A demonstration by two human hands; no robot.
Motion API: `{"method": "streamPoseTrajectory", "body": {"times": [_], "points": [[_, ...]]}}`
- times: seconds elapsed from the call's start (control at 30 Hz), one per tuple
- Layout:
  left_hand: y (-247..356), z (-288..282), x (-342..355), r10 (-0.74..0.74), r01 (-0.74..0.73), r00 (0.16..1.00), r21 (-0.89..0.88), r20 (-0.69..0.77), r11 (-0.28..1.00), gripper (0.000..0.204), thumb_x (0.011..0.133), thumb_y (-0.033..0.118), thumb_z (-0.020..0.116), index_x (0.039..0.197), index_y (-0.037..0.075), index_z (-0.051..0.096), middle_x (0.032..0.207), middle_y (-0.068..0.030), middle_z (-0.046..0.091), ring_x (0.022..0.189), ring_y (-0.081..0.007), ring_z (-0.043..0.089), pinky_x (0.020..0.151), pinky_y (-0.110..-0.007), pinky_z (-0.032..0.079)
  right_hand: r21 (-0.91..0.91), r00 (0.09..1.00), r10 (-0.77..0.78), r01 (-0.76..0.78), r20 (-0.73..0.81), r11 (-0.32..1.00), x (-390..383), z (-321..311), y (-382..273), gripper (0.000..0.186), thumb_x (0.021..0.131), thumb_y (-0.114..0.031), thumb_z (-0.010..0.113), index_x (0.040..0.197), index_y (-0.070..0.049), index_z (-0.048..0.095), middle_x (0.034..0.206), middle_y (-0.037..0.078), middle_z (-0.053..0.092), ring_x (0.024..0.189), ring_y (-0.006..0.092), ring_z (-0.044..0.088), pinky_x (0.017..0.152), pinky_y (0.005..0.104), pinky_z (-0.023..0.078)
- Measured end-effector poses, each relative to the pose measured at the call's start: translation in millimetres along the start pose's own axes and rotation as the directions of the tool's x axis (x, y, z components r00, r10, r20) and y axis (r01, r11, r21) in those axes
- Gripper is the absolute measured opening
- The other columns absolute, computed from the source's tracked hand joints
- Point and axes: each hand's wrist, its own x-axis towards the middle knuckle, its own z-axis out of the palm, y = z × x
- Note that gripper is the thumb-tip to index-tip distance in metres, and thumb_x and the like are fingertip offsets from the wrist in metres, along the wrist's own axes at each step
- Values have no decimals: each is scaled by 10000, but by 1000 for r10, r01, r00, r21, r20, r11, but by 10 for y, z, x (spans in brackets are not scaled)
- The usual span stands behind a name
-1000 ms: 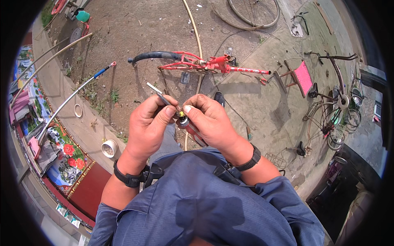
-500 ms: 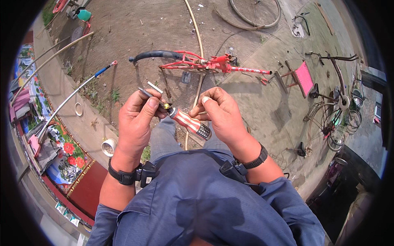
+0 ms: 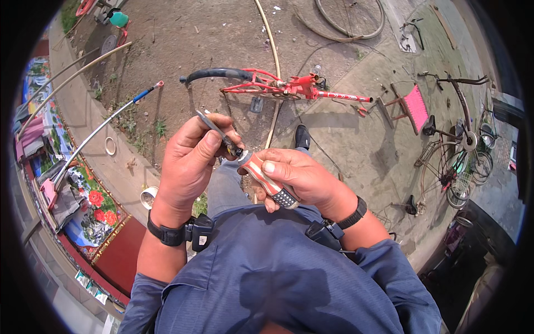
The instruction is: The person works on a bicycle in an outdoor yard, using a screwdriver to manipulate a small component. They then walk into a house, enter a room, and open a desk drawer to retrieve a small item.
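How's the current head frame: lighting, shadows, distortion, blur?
Head view: bright sunlight, dark shadow on the blue shirt; head view: fisheye bends the concrete strip, rim black; head view: red-striped handle reads fairly sharp, no strong blur, but the small dark part in the left hand lacks clear detail.

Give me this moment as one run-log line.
left hand: pinching slim grey rod | right hand: gripping red-and-cream striped handle | ground beyond: red bicycle frame, pink seat

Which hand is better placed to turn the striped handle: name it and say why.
The right hand: it grips the striped handle, so likely has better purchase. The left hand pinches a grey rod.
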Motion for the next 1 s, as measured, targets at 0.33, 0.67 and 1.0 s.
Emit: {"method": "streamPoseTrajectory", "body": {"times": [0.33,0.67,1.0], "points": [[-13,131,-156,87,-63,993,267,-81,962,206,983,156,670,1100,-10,631,942,-54,672,833,-115,660,713,-242,520,-296,953,-269,219,-138,930,19,83,0,469,994,-340,638,1284,16,542,964,52,596,812,119,590,699,282,521],[-45,290,-144,97,1,969,400,-225,917,126,940,81,717,984,-8,638,835,-4,643,740,-48,585,655,-210,479,-714,882,-458,249,-113,654,12,75,-9,342,980,-203,638,1241,9,580,946,59,625,806,110,594,718,289,501],[-104,265,-86,41,64,968,405,-247,912,129,965,114,659,916,16,591,747,32,583,650,-17,508,561,-206,420,-978,664,-748,169,19,125,125,113,122,330,882,-142,722,1169,-22,612,934,142,658,759,276,648,688,339,513]]}}
